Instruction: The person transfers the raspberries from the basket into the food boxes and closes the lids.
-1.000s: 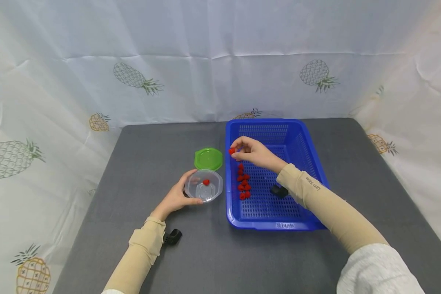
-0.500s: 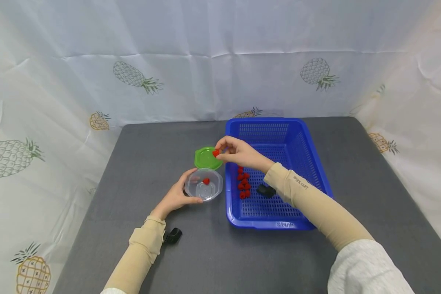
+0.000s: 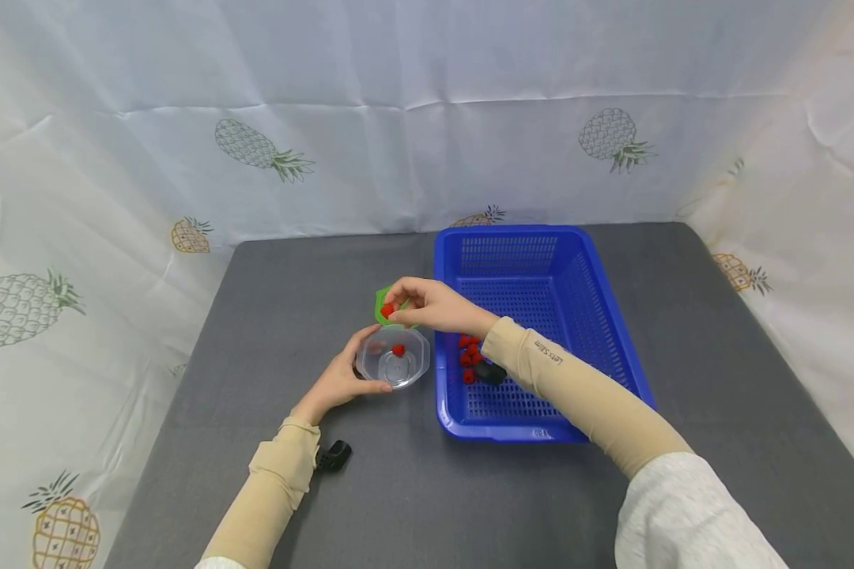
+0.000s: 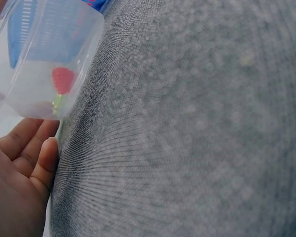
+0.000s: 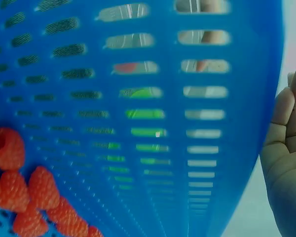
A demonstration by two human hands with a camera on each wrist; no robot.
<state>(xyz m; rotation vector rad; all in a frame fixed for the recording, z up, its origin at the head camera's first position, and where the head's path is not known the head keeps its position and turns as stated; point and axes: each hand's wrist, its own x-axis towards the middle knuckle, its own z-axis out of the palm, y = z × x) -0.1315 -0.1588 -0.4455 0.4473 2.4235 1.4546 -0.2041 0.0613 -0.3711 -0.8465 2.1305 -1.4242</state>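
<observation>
My left hand (image 3: 340, 382) holds a clear plastic container (image 3: 396, 373) on the table, its thumb on the near side and fingers round the far side. One raspberry (image 3: 398, 349) lies inside; it also shows through the wall in the left wrist view. Between thumb and fingertips, my right hand (image 3: 437, 307) pinches another raspberry (image 3: 387, 311). It is above the green lid (image 3: 380, 299), just beyond the container's far rim. More raspberries (image 3: 466, 359) lie along the left side of a blue basket (image 3: 512, 433), partly hidden by the right arm.
The basket's left wall (image 5: 256, 98) stands close to the container and lid, with the right forearm reaching across it. Grey table (image 3: 292, 284) surrounds these things, and a pineapple-print cloth (image 3: 370, 158) hangs behind. Black wrist devices (image 3: 334, 456) are on both arms.
My right hand has carried the pinched raspberry left from over the basket to over the lid, and slightly nearer the container. The left hand and container have stayed put.
</observation>
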